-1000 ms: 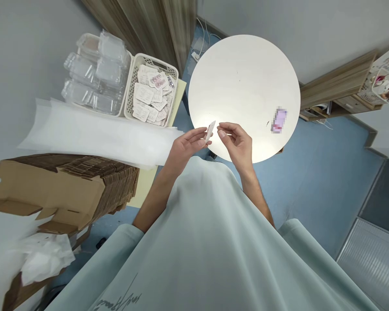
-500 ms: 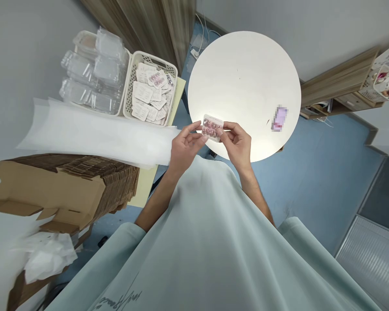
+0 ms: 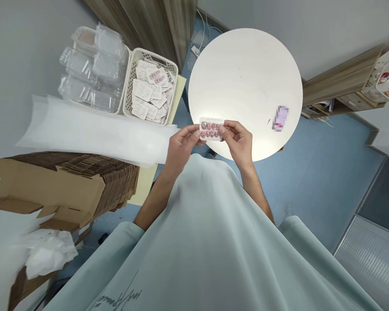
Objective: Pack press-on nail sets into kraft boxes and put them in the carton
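Between both my hands is a small white card of press-on nails (image 3: 211,129), with two rows of pink, glittery, rounded pieces facing up. My left hand (image 3: 181,147) pinches its left edge between thumb and fingers. On the right edge, my right hand (image 3: 239,142) grips it the same way, the thumb lying over the front. The card is held level above the near edge of a round white table (image 3: 243,77). To the left, a white perforated basket (image 3: 127,97) holds many similar cards (image 3: 143,90), mostly showing their printed sides.
Clear plastic boxes (image 3: 106,65) fill another basket at the far left. White sheets (image 3: 110,136) lie before the baskets, and flattened brown cardboard boxes (image 3: 68,181) are stacked nearer. A blurred purple item (image 3: 280,118) rests on the table's right side. A wooden shelf (image 3: 343,82) stands right.
The card has been turned level and more face-on, so both rows show clearly. My left hand has shifted slightly left, its thumb now at the card's edge.
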A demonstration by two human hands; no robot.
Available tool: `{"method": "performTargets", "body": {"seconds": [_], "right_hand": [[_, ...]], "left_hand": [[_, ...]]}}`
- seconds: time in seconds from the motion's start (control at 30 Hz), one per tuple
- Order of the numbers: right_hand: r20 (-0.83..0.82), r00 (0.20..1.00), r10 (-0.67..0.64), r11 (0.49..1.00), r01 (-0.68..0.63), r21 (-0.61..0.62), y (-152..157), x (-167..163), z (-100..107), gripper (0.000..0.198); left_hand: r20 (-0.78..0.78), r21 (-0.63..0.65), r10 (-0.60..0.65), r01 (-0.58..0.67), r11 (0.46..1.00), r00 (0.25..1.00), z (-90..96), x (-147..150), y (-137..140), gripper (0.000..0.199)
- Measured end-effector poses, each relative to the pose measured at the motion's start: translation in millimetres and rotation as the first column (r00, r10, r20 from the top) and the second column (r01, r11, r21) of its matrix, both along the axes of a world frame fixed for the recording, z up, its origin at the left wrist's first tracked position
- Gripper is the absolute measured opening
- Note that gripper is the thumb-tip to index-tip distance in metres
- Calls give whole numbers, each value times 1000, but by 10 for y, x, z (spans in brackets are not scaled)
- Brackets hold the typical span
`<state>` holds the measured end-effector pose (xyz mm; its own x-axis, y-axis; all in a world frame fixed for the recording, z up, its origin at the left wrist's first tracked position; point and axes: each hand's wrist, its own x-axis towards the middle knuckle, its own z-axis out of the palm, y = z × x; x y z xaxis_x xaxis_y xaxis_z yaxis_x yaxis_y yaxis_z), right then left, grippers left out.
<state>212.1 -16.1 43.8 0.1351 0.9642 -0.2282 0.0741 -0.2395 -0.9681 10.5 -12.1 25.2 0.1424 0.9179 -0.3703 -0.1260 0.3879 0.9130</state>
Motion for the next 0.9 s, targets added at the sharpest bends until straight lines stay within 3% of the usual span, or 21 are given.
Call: {"method": "performTargets", "body": {"seconds": [0.37,0.63,0.9], "right_hand": [[110,984,143,981,-155,114,-47,62,101,32],[86,990,111,983,-122,136,-120,199,-38,24],[105,990,96,973,-115,198,-133,331,-147,28]], "left_hand": [[20,16,37,-38,999,999,41,23,10,65],[5,136,-72,71,988,997,106,31,14,77],[-16,160,-59,61,985,998,107,152,0,68]]}}
